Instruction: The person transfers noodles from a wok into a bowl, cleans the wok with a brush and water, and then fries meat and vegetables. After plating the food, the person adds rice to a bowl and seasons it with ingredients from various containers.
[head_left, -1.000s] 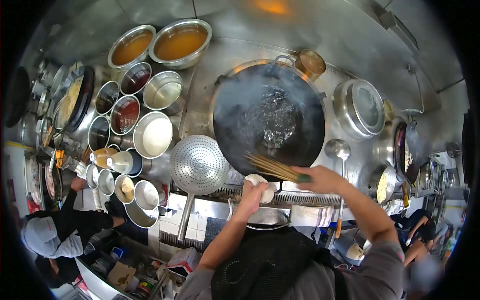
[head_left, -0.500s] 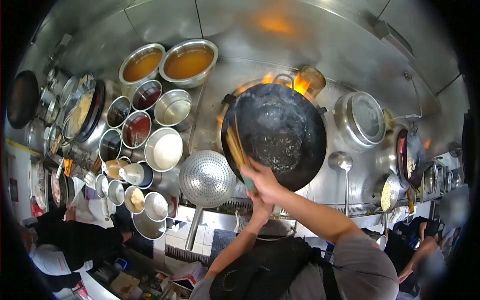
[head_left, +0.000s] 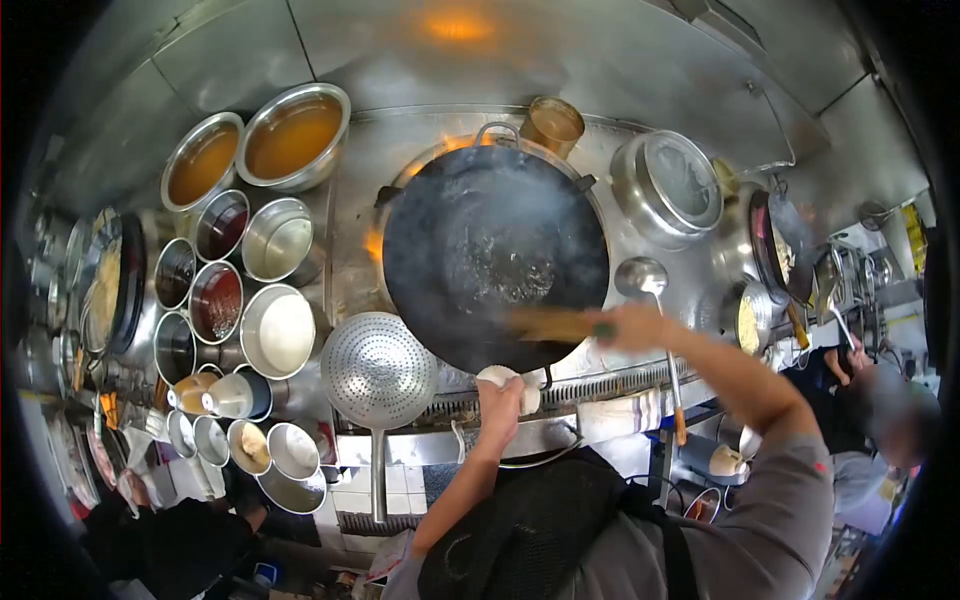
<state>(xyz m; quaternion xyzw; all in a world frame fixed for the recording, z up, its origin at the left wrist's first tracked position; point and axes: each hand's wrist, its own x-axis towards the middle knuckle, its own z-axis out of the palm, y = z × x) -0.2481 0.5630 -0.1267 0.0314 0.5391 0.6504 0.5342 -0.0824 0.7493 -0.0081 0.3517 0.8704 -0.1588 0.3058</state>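
Note:
A large black wok point(head_left: 495, 220) sits over the burner, steaming, with a little bubbling liquid in its middle. My right hand point(head_left: 638, 328), blurred by motion, grips a bamboo wok brush point(head_left: 550, 323) with a green band. The brush's bristle end lies over the wok's lower right part. At the wok's near edge, my left hand point(head_left: 500, 408) is closed on a folded white cloth point(head_left: 530, 396), beside the near wok handle point(head_left: 547, 377). Whether the cloth also wraps part of the rim cannot be made out.
A perforated strainer point(head_left: 378, 368) lies left of the wok, its handle over the counter edge. Sauce pots point(head_left: 280, 332) and two broth bowls point(head_left: 297, 135) stand farther left. A ladle point(head_left: 641, 277) and metal pot point(head_left: 665, 190) are right. Flames point(head_left: 374, 244) show around the wok. Co-workers stand both sides.
My left hand has left the brush and now holds a white cloth at the wok's near edge. My right hand has swung the brush rightward. The view has shifted, and flames look lower.

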